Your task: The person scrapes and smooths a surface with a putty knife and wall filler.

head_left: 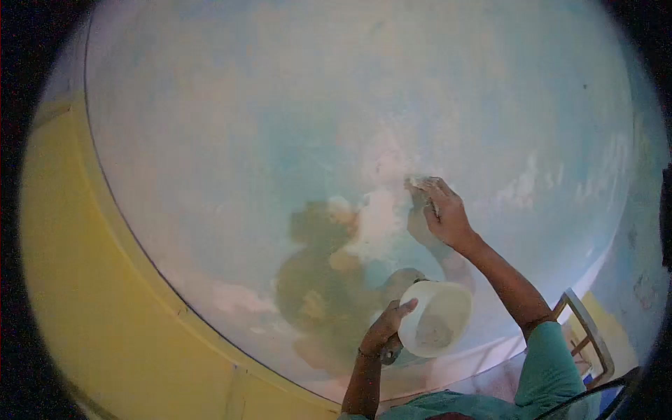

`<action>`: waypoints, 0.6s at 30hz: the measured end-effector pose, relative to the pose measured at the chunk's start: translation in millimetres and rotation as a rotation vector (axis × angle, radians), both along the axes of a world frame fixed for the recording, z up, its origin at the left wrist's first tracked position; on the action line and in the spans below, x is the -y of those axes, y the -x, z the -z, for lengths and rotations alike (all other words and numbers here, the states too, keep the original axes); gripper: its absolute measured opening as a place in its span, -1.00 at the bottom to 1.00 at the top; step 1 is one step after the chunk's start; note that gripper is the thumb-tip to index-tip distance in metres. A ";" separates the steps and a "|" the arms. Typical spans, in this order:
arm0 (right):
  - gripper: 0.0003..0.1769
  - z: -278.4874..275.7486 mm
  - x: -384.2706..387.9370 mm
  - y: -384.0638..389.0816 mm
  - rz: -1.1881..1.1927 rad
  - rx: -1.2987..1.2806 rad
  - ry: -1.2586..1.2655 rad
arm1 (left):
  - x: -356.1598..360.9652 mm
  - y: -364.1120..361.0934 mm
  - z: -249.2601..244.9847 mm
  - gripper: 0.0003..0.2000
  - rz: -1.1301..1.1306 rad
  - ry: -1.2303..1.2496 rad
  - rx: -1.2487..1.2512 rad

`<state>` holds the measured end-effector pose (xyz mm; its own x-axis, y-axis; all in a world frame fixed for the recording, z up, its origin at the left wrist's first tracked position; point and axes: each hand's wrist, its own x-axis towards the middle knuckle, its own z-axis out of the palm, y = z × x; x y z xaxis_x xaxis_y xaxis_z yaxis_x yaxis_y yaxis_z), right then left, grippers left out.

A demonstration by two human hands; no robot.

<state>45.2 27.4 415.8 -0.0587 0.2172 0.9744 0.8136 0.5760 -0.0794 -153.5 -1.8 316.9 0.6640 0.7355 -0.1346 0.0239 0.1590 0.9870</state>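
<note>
My left hand (pixel 387 327) is closed on the near side of a pale plastic tub (pixel 458 308), thumb over its rim. The tub tilts so that its inside faces me, with a greyish patch low inside. Higher up, my right hand (pixel 448 217) is closed on a small whitish wad (pixel 422 183), whose exact kind I cannot tell, and presses it to the wall. This wall (pixel 434 77) is pale blue with soft white and pinkish cloud patches. A brighter white patch (pixel 380 217) lies just left of the right hand.
A yellow wall (pixel 91 259) borders the painted one on the left, along a dark curved edge. A wooden frame (pixel 593 332), like a chair back or ladder top, stands at lower right, close to my right elbow. My shadow (pixel 315 276) falls on the painting.
</note>
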 end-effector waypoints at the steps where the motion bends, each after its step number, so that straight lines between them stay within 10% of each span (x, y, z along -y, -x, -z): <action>1: -0.53 4.0 -0.9 -1.6 0.044 0.012 0.022 | -10.4 1.0 13.4 -0.52 -0.022 0.022 0.013; 18: -0.37 23.8 -40.6 23.4 0.537 0.306 0.143 | 6.3 21.8 41.0 -0.61 -0.257 0.191 0.183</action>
<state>21.8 68.0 392.0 -0.1771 0.4205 0.8899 0.9842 0.0821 0.1570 -175.3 -8.1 275.9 0.4868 0.8544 -0.1818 -0.2148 0.3188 0.9232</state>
